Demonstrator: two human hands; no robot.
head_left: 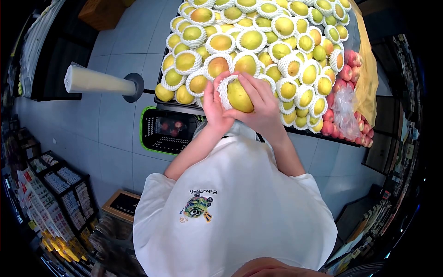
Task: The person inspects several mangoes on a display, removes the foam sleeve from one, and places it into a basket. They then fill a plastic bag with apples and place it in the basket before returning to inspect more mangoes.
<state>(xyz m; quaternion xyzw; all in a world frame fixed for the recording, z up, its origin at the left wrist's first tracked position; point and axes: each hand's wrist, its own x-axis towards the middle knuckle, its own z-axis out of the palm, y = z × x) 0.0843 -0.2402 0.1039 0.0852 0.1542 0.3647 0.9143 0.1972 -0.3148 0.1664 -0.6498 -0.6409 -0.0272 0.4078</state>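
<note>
At the near side of the fruit pile (251, 40), the right hand (260, 99) clasps a yellow fruit (241, 97), which could slip from its foam net (224, 92) if that grasp loosens, since whether the left hand (217, 105) grips is unclear.

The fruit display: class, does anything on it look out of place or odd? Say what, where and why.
Crumpled clear plastic lies over the red fruit at the right, perhaps stray packaging. At the near left corner, some yellow fruit sits bare, while many others wear white foam nets.
</note>
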